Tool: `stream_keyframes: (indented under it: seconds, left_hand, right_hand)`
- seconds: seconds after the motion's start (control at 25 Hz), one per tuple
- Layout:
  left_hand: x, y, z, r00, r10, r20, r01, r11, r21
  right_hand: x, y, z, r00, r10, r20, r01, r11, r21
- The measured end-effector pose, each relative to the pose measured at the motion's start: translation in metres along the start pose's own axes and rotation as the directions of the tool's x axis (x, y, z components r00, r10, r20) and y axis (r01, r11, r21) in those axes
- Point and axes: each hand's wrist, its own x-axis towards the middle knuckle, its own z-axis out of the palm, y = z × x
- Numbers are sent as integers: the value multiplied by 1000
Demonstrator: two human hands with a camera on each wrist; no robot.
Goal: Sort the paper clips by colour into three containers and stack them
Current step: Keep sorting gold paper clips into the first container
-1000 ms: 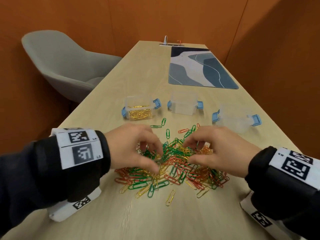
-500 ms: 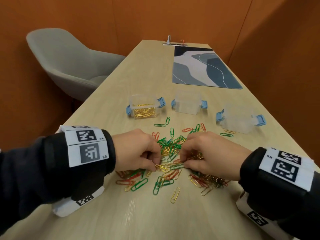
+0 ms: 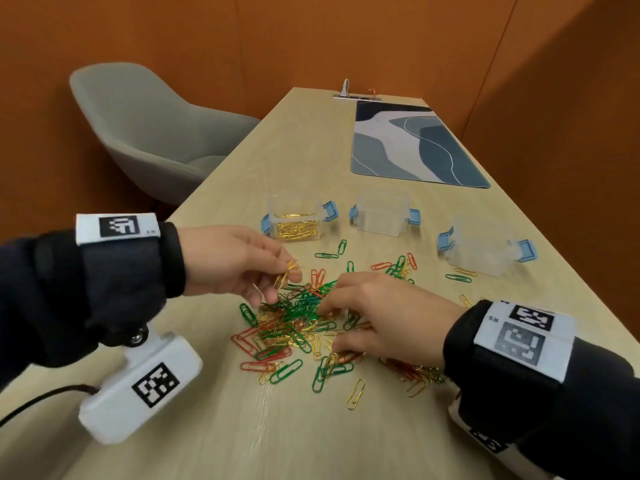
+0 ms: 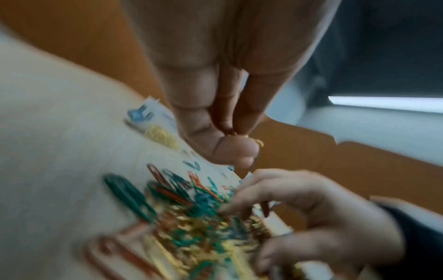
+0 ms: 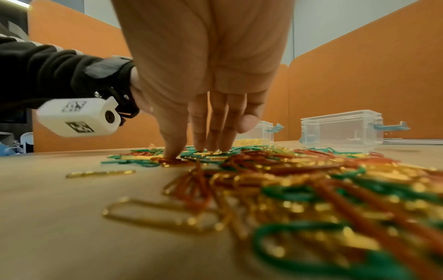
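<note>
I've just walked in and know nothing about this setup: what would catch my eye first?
A bright tangle of green, red and gold wire paper clips sprawls across the pale wooden table, with the right hand resting its fingers in it. The left hand pinches a few gold clips above the heap. Behind stand three clear plastic boxes; only the leftmost box holds gold clips.
</note>
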Motion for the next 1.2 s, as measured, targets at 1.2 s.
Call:
stream_keyframes:
  seconds: [1.2]
  left_hand:
    - [-21,-23,25,967,236,-96,-93,677,730]
  right_hand:
    - [-1,-2,-1,997,41,-58,-46,996,-77]
